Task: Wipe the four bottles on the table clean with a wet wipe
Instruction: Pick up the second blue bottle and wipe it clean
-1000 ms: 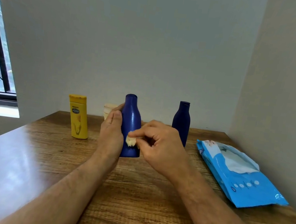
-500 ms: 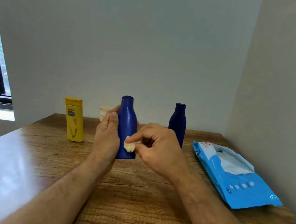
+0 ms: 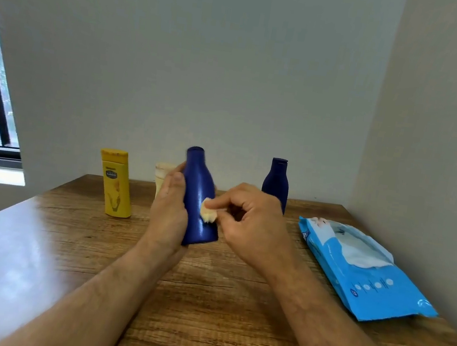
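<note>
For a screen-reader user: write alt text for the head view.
A left hand holds a tilted blue bottle while the right hand rubs a wadded wipe on it. Behind stand a yellow bottle and a dark blue bottle; a wipes pack lies right.

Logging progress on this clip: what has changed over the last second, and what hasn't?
The blue bottle in the left hand has tipped, its top now leaning left and its base lifted. The right hand keeps the small wad of wet wipe pressed on the bottle's side. Both grips held. The yellow bottle, cream bottle, dark blue bottle and wipes pack stayed put.
</note>
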